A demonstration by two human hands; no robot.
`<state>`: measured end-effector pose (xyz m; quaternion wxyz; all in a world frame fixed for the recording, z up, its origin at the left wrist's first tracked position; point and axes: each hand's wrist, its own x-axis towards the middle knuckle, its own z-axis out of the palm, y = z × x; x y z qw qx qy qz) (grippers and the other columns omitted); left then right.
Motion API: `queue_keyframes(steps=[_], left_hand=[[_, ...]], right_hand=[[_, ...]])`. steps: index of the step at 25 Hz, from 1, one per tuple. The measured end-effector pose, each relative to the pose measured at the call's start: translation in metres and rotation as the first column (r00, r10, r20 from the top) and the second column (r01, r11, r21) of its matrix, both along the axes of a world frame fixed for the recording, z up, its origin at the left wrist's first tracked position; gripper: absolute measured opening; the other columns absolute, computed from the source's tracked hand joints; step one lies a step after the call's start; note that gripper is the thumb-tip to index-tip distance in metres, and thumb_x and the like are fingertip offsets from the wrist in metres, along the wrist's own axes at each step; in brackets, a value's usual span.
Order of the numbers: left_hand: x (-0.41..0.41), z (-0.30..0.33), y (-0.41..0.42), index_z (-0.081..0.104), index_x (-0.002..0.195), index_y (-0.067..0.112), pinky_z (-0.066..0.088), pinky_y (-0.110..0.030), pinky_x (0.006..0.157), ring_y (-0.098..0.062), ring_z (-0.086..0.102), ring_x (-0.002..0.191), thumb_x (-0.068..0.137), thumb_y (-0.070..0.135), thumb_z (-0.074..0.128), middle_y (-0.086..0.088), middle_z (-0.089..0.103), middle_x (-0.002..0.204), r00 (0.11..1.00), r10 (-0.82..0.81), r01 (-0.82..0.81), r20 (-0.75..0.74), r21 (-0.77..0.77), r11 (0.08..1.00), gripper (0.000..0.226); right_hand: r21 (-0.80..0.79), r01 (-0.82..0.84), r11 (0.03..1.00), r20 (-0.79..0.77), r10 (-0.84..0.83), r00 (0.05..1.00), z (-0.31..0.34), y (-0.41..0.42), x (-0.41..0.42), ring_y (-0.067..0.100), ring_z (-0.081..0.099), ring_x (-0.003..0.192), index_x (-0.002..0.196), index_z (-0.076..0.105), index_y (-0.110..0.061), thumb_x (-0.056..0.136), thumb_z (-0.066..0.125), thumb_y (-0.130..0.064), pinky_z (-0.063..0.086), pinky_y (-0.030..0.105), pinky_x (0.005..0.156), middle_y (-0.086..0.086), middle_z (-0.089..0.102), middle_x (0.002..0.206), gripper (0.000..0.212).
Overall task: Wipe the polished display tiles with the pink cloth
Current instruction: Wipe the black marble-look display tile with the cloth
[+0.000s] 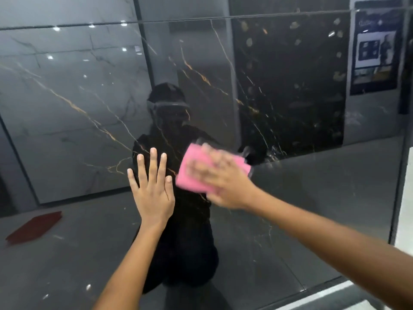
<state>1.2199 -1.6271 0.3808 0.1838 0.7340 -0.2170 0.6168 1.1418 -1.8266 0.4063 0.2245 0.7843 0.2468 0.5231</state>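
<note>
right hand (220, 182) presses the pink cloth (196, 170) flat, fingers spread on it; left hand (154, 189) braces open-palmed on the tile (78, 113); best to overlap strokes evenly.

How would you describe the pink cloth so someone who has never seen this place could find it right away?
Start with the big glossy black tile with gold veins that fills the view. Near its middle two bare hands press on it: the left hand lies flat and empty, and the right hand is blurred. The pink cloth sits under that right hand, the only bright colour on the dark surface.
</note>
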Motion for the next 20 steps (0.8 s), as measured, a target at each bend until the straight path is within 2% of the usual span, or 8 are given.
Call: queue_keyframes(steps=[3,6,9,12,14,16,18,20], left_hand=[[-0.001,-0.003,0.001,0.009,0.156,0.024,-0.008,-0.060,0.114,-0.039,0.001,0.148,0.103,0.036,0.024,0.001,0.000,0.164,0.998,0.013,-0.020,-0.058,-0.123,0.992,0.057],[-0.001,-0.003,-0.001,0.014,0.156,0.018,-0.003,-0.065,0.112,-0.044,0.003,0.146,0.102,0.034,0.028,-0.006,0.013,0.163,0.996,0.026,-0.036,-0.085,-0.119,0.992,0.058],[0.002,-0.006,0.000,0.015,0.156,0.018,-0.003,-0.065,0.113,-0.041,0.000,0.147,0.102,0.032,0.028,-0.006,0.014,0.162,0.998,-0.004,-0.003,-0.065,-0.116,0.993,0.057],[0.001,-0.005,0.004,0.016,0.155,0.018,-0.004,-0.062,0.115,-0.038,-0.004,0.149,0.102,0.031,0.028,-0.004,0.012,0.163,0.998,-0.036,0.030,-0.055,-0.107,0.994,0.056],[0.000,-0.010,0.008,0.014,0.155,0.020,-0.008,-0.057,0.117,-0.033,-0.009,0.149,0.102,0.032,0.029,0.000,0.004,0.163,0.997,-0.063,0.061,-0.039,-0.071,0.996,0.057],[0.002,-0.016,0.014,0.013,0.155,0.021,-0.007,-0.054,0.118,-0.031,-0.008,0.150,0.102,0.033,0.029,0.003,-0.003,0.164,0.997,-0.079,0.078,-0.022,-0.040,0.996,0.057],[0.003,-0.021,0.016,0.010,0.156,0.020,-0.006,-0.054,0.118,-0.032,-0.007,0.150,0.102,0.032,0.028,0.003,-0.006,0.164,0.994,-0.107,0.106,-0.007,-0.037,0.994,0.058],[0.004,-0.025,0.015,0.005,0.157,0.018,-0.008,-0.054,0.118,-0.034,-0.009,0.149,0.102,0.032,0.028,0.000,-0.009,0.164,0.991,-0.132,0.132,-0.004,-0.073,0.989,0.061]], right_hand=[[-0.503,0.077,0.861,-0.097,-0.144,0.985,0.006,-0.033,-0.016,0.027,0.013,0.146,0.147,0.036,-0.027,0.071,0.068,-0.038,0.008,0.047,0.118,-0.006,0.033,0.154,0.083],[0.224,0.147,0.963,0.056,-0.163,0.985,0.111,-0.049,-0.018,0.036,0.024,0.143,0.146,0.040,-0.024,0.073,0.057,-0.032,0.032,0.053,0.107,0.001,0.033,0.154,0.075],[0.712,0.037,0.701,0.092,-0.146,0.985,0.143,-0.001,-0.012,0.038,0.017,0.144,0.146,0.039,-0.026,0.072,0.052,-0.029,0.030,0.049,0.103,0.000,0.028,0.157,0.075],[0.067,0.087,0.994,-0.051,-0.084,0.995,0.035,0.019,-0.004,0.033,0.004,0.148,0.144,0.042,-0.027,0.070,0.060,-0.028,0.023,0.049,0.106,-0.003,0.032,0.155,0.076],[-0.440,0.147,0.886,-0.183,-0.249,0.951,-0.012,0.004,-0.026,0.027,-0.004,0.148,0.145,0.037,-0.032,0.068,0.071,-0.033,0.014,0.047,0.112,-0.012,0.028,0.154,0.084],[-0.506,0.127,0.853,-0.151,-0.232,0.961,0.020,-0.015,-0.028,0.030,0.011,0.146,0.142,0.044,-0.029,0.065,0.073,-0.029,0.015,0.045,0.111,-0.009,0.036,0.151,0.082],[0.000,0.209,0.978,-0.032,-0.209,0.977,0.092,-0.006,-0.020,0.035,0.022,0.143,0.141,0.045,-0.024,0.068,0.063,-0.023,0.018,0.045,0.109,0.000,0.038,0.152,0.075],[0.612,0.143,0.778,0.031,-0.205,0.978,0.141,0.026,-0.013,0.036,0.016,0.145,0.146,0.039,-0.026,0.072,0.055,-0.021,0.021,0.047,0.109,0.001,0.028,0.157,0.076]])
